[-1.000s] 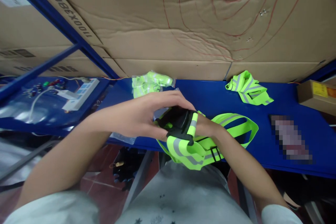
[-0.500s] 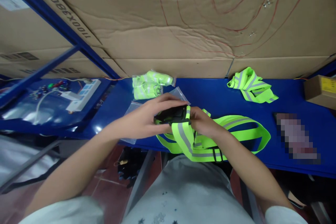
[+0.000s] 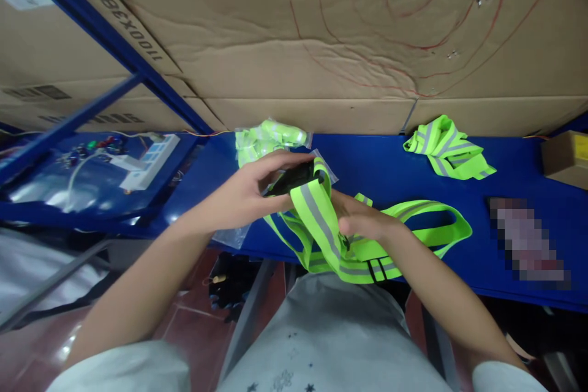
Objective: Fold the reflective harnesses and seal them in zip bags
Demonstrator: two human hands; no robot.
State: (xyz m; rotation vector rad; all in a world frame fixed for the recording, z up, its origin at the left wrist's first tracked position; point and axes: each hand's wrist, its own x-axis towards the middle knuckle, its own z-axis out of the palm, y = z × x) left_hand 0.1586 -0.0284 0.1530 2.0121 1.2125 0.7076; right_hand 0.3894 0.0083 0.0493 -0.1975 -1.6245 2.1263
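My left hand (image 3: pixel 250 190) is closed around a black piece (image 3: pixel 294 179), perhaps a plastic buckle, above the table's front part. A neon-yellow reflective strap (image 3: pixel 316 211) with a grey stripe loops over the black piece's right end and hangs down. Close beside the strap is my right hand (image 3: pixel 361 217), thumb bent inward and fingers partly hidden behind the webbing; it seems to grip the strap. The rest of the strap lies in loops on the table to the right, with a black slider (image 3: pixel 377 269) near the front edge.
Bagged neon-yellow straps (image 3: pixel 271 135) lie at the back, and a loose bundle (image 3: pixel 448 147) sits back right. A clear plastic bag (image 3: pixel 232 236) is under my left wrist. A white power strip (image 3: pixel 151 162), a small carton (image 3: pixel 567 156) and a blurred-out object (image 3: pixel 528 242) rest on the blue table (image 3: pixel 362 165).
My left hand has lifted slightly and tilted the black piece. The strap over its end now slants down to the right. My right hand has shifted lower, its thumb now showing.
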